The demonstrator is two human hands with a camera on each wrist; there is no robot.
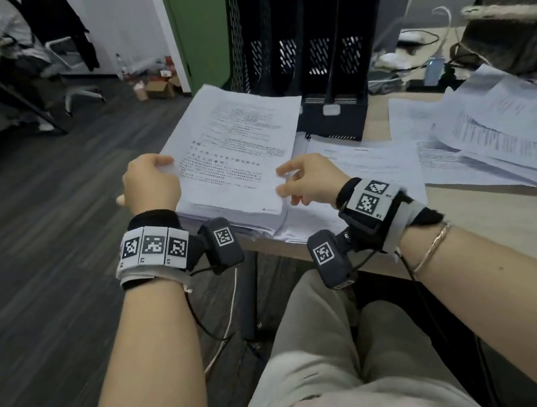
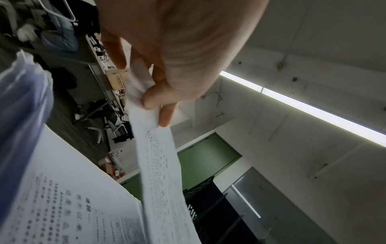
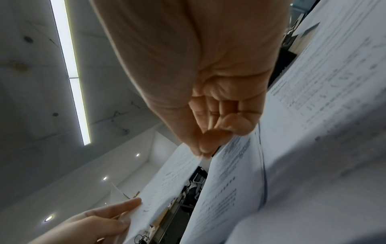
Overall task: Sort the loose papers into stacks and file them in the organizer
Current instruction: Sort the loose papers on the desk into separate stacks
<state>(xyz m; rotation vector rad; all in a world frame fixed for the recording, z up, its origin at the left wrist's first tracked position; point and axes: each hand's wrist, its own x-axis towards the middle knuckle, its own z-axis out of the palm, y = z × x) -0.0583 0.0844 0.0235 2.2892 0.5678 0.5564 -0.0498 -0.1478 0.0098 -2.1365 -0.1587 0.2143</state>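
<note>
**Top sheet lifted from the stack**

My left hand point(image 1: 150, 184) pinches the top sheet point(image 1: 230, 160) at its left edge, and my right hand point(image 1: 311, 179) pinches its right edge. It hangs just above the paper stack point(image 1: 228, 219) on the desk point(image 1: 465, 208), before the black organizer point(image 1: 308, 27).

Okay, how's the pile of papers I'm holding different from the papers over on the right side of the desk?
The stack in front is fairly squared, with both hands on its top sheet: the left hand pinches the left edge, the right hand the right edge. The papers on the right lie fanned out and overlapping, untouched. The stack sits beside the black organizer; the spread lies further right. Both are white printed sheets on the desk.
</note>
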